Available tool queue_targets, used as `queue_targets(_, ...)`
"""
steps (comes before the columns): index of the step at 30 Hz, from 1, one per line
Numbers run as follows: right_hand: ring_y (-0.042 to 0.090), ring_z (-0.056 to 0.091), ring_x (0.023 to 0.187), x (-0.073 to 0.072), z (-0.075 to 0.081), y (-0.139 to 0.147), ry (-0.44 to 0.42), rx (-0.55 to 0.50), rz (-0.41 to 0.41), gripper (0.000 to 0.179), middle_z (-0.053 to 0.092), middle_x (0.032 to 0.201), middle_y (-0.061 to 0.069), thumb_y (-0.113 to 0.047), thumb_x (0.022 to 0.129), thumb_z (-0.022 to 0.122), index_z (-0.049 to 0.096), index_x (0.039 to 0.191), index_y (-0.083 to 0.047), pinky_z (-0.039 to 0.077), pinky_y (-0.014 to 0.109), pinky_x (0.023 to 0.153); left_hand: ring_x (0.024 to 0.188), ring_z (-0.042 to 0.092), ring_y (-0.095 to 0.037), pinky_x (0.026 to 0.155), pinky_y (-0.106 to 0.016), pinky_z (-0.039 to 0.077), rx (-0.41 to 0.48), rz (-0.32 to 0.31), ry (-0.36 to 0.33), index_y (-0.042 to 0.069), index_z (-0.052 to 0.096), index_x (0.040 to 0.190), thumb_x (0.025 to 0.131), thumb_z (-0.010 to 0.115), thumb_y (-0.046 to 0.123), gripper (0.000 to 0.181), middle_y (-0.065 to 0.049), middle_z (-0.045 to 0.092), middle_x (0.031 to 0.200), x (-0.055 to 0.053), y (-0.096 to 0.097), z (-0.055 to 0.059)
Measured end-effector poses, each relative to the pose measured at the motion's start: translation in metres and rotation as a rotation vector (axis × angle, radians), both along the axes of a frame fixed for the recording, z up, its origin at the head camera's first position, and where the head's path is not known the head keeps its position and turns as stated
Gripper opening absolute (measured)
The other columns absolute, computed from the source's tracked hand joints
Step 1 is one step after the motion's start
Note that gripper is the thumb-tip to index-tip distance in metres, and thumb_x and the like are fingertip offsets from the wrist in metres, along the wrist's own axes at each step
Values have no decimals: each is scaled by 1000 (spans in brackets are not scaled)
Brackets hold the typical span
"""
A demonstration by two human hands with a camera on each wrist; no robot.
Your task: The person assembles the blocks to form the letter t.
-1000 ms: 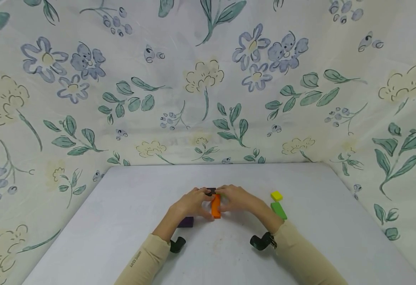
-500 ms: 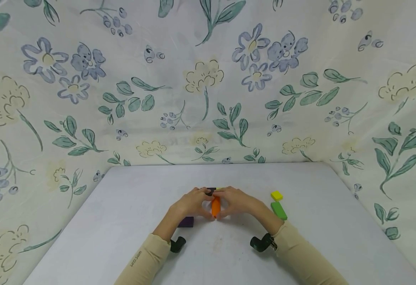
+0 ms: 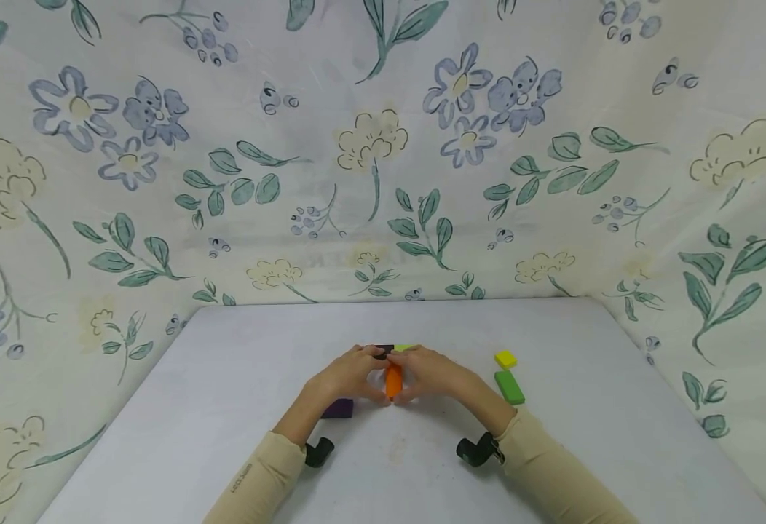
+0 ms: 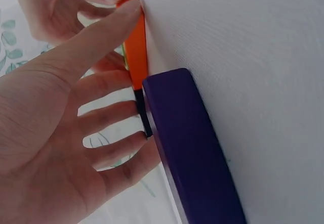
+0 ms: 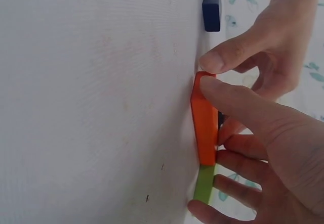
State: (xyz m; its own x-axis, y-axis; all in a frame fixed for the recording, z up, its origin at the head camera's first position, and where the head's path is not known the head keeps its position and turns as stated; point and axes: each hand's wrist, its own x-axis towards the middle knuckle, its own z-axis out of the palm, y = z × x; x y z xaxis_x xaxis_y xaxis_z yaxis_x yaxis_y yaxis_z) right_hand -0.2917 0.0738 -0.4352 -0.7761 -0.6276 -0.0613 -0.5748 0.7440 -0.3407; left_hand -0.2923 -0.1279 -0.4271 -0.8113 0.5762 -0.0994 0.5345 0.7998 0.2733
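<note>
An orange block [image 3: 393, 382] lies lengthwise on the white table between my two hands. My left hand [image 3: 346, 375] holds it from the left, thumb at its near end and fingers by its far end. From the right, my right hand [image 3: 435, 372] holds the same block, its thumb [image 5: 228, 95] on the near end. Behind the orange block sit a black block [image 3: 384, 350] and a lime-green block [image 5: 204, 183], side by side and partly covered by fingers. A dark purple block [image 4: 187, 143] lies beside my left wrist.
To the right, a small yellow block [image 3: 505, 359] and a green block [image 3: 510, 387] lie on the white table [image 3: 553, 451], near my right forearm. A flower-patterned cloth [image 3: 330, 189] hangs behind and at both sides.
My right thumb has moved from the orange block's right side to its near end, and the right fingers have closed in at the far end. My left hand has stayed nearly still.
</note>
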Motion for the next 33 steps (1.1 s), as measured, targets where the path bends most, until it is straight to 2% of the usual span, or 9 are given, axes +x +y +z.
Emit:
queue_targets(6, 27, 48, 135, 2, 1, 1, 9, 7, -4, 79, 54, 146, 3, -44, 80, 79, 48, 146, -12, 43, 47, 111, 137, 42, -40, 108, -59, 40, 17, -27, 5, 10, 59, 136, 77, 81, 43, 71, -15, 45, 152, 0, 0, 0)
queue_targets(14, 25, 45, 138, -1, 0, 1, 24, 32, 10, 80, 49, 150, 2, -47, 81, 77, 48, 146, -13, 40, 45, 114, 139, 41, -39, 115, -54, 34, 56, -58, 21, 7, 53, 141, 78, 81, 42, 77, -17, 45, 151, -1, -4, -6)
queue_targets(20, 24, 45, 139, -2, -2, 1, 45, 56, 13, 79, 47, 151, 0, -50, 81, 76, 49, 145, -13, 39, 43, 114, 143, 38, -35, 117, -52, 31, 79, -28, 1, 4, 46, 146, 79, 80, 44, 85, -12, 43, 154, 0, -10, -8)
queue_targets(25, 24, 43, 140, -2, -2, 1, 27, 69, -10, 81, 47, 152, 0, -52, 80, 76, 49, 145, -14, 39, 45, 114, 140, 40, -35, 113, -54, 36, 107, -11, 14, 8, 44, 148, 82, 77, 43, 82, -12, 42, 154, 6, -18, -2)
queue_targets(29, 23, 42, 141, -1, -2, 0, 19, 89, -40, 81, 46, 152, -1, -54, 79, 76, 49, 145, -15, 39, 45, 114, 134, 47, -35, 108, -56, 42, 141, 3, 52, 13, 47, 147, 83, 75, 45, 76, -13, 48, 148, 15, -30, 4)
queue_targets(33, 23, 41, 142, -1, -2, -1, 13, 93, -52, 81, 45, 153, -1, -54, 79, 76, 49, 146, -16, 39, 46, 114, 128, 54, -32, 104, -53, 46, 154, 7, 67, 14, 50, 145, 84, 74, 46, 72, -12, 55, 141, 24, -43, 5)
